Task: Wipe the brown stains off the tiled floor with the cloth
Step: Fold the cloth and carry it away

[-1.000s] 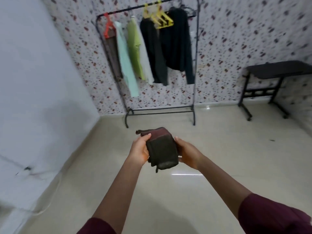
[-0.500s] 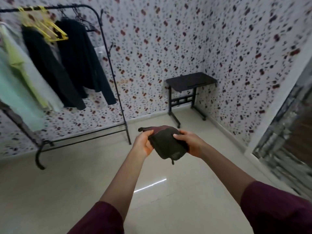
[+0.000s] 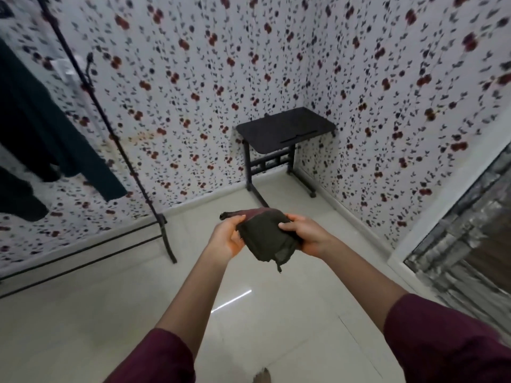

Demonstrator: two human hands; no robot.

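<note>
The cloth [image 3: 266,239], a dark grey-brown bundle with a band of maroon showing along its top fold, is held up in the air between both hands, well above the tiled floor [image 3: 83,322] and roughly over the middle of it. The left hand [image 3: 226,240] cups the cloth's left side with the thumb laid over the upper edge and the fingers curled behind it, gripping the fabric; a rolled end of the cloth sticks out past that thumb. The right hand [image 3: 305,236] clasps the right side, its fingers folded over the front of the bundle and pressing into it, so both hands are closed on the cloth. A small frayed corner hangs loose from the bundle's lower edge. Both forearms reach forward from maroon sleeves [image 3: 442,344] at the bottom of the view. The floor is pale, glossy cream tile with a bright streak of reflected light below the hands; a small brownish shape shows at the bottom edge of the floor, perhaps a stain, though it is too blurred to tell. In the far corner of the floor stands a small black table [image 3: 286,128] on thin legs, against walls covered in floral wallpaper [image 3: 193,78]. Near the floor's left edge a black clothes rack [image 3: 116,139] carries dark garments [image 3: 41,128].
</note>
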